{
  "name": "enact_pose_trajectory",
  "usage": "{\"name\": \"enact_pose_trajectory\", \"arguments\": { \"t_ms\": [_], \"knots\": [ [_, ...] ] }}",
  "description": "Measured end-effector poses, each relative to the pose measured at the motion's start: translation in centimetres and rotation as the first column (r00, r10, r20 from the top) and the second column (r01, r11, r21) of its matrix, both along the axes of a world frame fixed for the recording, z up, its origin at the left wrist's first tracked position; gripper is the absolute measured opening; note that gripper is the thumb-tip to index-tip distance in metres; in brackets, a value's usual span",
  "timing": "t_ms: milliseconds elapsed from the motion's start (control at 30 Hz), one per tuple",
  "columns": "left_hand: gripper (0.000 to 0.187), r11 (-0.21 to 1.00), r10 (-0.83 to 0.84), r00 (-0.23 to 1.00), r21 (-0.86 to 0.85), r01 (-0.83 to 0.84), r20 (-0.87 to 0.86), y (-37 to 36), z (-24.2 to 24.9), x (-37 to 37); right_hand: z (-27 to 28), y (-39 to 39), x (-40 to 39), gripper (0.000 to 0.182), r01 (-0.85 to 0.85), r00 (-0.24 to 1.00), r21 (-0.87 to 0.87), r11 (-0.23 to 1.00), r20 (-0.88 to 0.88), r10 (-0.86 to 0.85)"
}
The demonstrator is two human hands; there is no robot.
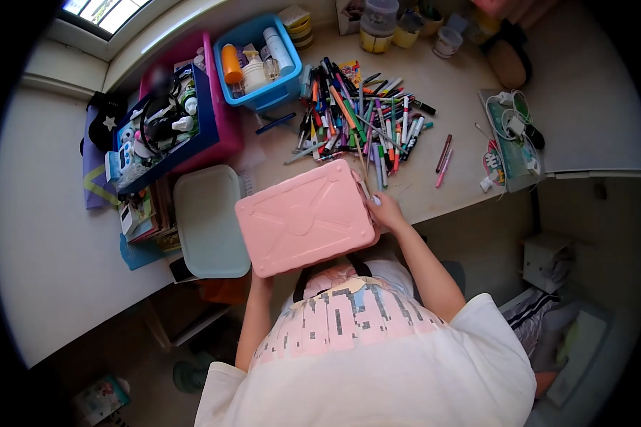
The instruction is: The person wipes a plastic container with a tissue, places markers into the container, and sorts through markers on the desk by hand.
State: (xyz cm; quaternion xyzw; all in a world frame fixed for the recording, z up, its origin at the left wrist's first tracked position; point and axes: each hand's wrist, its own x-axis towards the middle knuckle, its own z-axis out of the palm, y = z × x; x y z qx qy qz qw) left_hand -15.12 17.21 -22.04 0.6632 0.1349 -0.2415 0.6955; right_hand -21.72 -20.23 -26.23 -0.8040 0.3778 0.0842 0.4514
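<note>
A pink plastic box [299, 220] is tilted in front of my body, its flat face with raised X-shaped ribs and a round centre turned up to me. My right hand [386, 211] grips its right side, fingers closed at the edge. At the lower left corner, my left hand [262, 282] goes under the box and supports it, its fingers hidden behind it. Just beyond the box lies a big heap of markers and pens [367, 117] on the desk. A pale grey-green lid [212, 220] lies left of the box.
A blue basket [263, 99] with bottles stands at the back. Left of it are a pink bin [224, 135] and a dark blue box [205, 124] full of odds and ends. Two pens [444, 156] lie apart on the right, near a notebook [506, 142] with a white cable.
</note>
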Motion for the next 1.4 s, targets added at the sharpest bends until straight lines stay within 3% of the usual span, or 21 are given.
{"name": "enact_pose_trajectory", "arguments": {
  "t_ms": [100, 133, 200, 233, 267, 333, 400, 467, 500, 567, 733, 900, 1000, 1133, 1167, 1200, 1267, 1300, 1333, 1367, 1400],
  "knots": [
    [0.053, 1.000, -0.014, 0.999, -0.022, 0.013, -0.048, 0.0, -0.7, 0.9, -0.1, -1.0, -0.8, 0.038, -0.013, 0.996, 0.326, 0.945, 0.088, -0.017],
    [0.053, 1.000, -0.016, 0.998, -0.026, 0.015, -0.063, 0.1, -0.9, 1.2, 0.4, -1.2, -0.8, 0.038, -0.007, 0.996, 0.324, 0.946, 0.087, -0.022],
    [0.053, 0.999, -0.028, 0.996, -0.029, 0.025, -0.091, 0.2, -1.2, 1.6, 1.3, -1.7, -0.6, 0.031, 0.022, 0.993, 0.718, 0.696, 0.067, -0.101],
    [0.053, 0.999, -0.033, 0.995, -0.027, 0.031, -0.096, 0.1, -1.3, 1.6, 1.6, -1.9, -0.8, 0.031, 0.053, 0.983, 0.873, 0.485, 0.041, -0.180],
    [0.053, 0.999, -0.035, 0.994, -0.026, 0.032, -0.105, 0.3, -1.4, 1.7, 1.9, -1.9, -0.9, 0.031, 0.056, 0.981, 0.874, 0.483, 0.041, -0.189],
    [0.053, 0.999, -0.033, 0.993, -0.026, 0.030, -0.114, 0.1, -1.5, 1.7, 2.2, -2.0, -1.2, 0.031, 0.077, 0.961, 0.946, 0.314, 0.013, -0.277],
    [0.053, 0.999, -0.030, 0.993, -0.020, 0.028, -0.116, -0.3, -1.7, 1.6, 0.9, -1.9, -1.6, 0.037, 0.081, 0.954, 0.960, 0.267, 0.004, -0.301],
    [0.053, 1.000, -0.023, 0.993, -0.019, 0.021, -0.120, -0.9, -1.8, 1.3, -1.5, -1.5, -2.0, 0.045, 0.037, 0.950, 0.745, 0.666, 0.181, -0.254],
    [0.053, 1.000, -0.022, 0.992, -0.021, 0.020, -0.125, -1.2, -2.0, 1.4, -1.7, -1.3, -2.1, 0.045, 0.044, 0.947, 0.746, 0.665, 0.181, -0.265],
    [0.053, 1.000, -0.020, 0.991, -0.024, 0.017, -0.135, -1.7, -2.1, 1.3, -2.2, -0.7, -2.5, 0.054, 0.021, 0.946, 0.356, 0.934, 0.295, -0.134],
    [0.053, 0.999, -0.030, 0.983, -0.036, 0.024, -0.179, -2.3, -2.8, 2.4, -0.1, -0.3, -2.2, 0.060, 0.093, 0.947, 0.157, 0.983, 0.290, -0.136],
    [0.054, 0.998, -0.055, 0.971, -0.055, 0.043, -0.233, -2.8, -4.0, 4.4, 0.8, -1.5, -1.3, 0.052, 0.005, 0.985, 0.006, 1.000, 0.171, -0.006],
    [0.054, 0.995, -0.078, 0.962, -0.075, 0.061, -0.262, -3.2, -4.8, 5.7, 1.5, -2.5, -1.3, 0.049, 0.103, 0.988, -0.035, 0.994, 0.122, -0.098],
    [0.054, 0.994, -0.092, 0.954, -0.090, 0.069, -0.284, -3.5, -5.8, 6.6, 2.3, -3.7, -2.2, 0.047, 0.048, 0.982, -0.162, 0.986, 0.188, -0.017],
    [0.054, 0.994, -0.088, 0.955, -0.085, 0.066, -0.285, -3.4, -5.7, 6.5, 1.2, -4.1, -2.6, 0.045, 0.059, 0.936, -0.302, 0.951, 0.348, 0.053],
    [0.054, 0.995, -0.087, 0.957, -0.077, 0.068, -0.277, -3.2, -5.7, 6.3, 1.4, -4.6, -2.9, 0.045, 0.046, 0.934, -0.304, 0.952, 0.352, 0.067],
    [0.054, 1.000, -0.026, 0.974, -0.015, 0.023, -0.226, -2.8, -5.0, 5.5, 2.4, -5.4, -3.3, 0.037, 0.317, 0.898, -0.092, 0.944, 0.349, -0.268],
    [0.053, 0.998, 0.040, 0.987, 0.044, -0.034, -0.158, -3.2, -3.6, 4.9, 4.3, -6.0, -3.4, 0.032, 0.381, 0.821, 0.212, 0.900, 0.370, -0.434],
    [0.053, 0.990, 0.101, 0.991, 0.103, -0.092, -0.087, -3.6, -2.2, 4.3, 7.5, -6.5, -3.4, 0.027, 0.398, 0.733, 0.497, 0.771, 0.332, -0.593],
    [0.051, 0.957, 0.191, 0.980, 0.209, -0.199, 0.058, -4.5, 0.3, 3.6, 11.1, -6.8, -3.6, 0.024, 0.331, 0.709, 0.643, 0.691, 0.314, -0.632],
    [0.051, 0.956, 0.197, 0.978, 0.207, -0.206, 0.060, -5.8, 4.1, 2.9, 14.5, -6.9, -3.8, 0.021, 0.255, 0.685, 0.768, 0.588, 0.286, -0.670]
  ]
}}
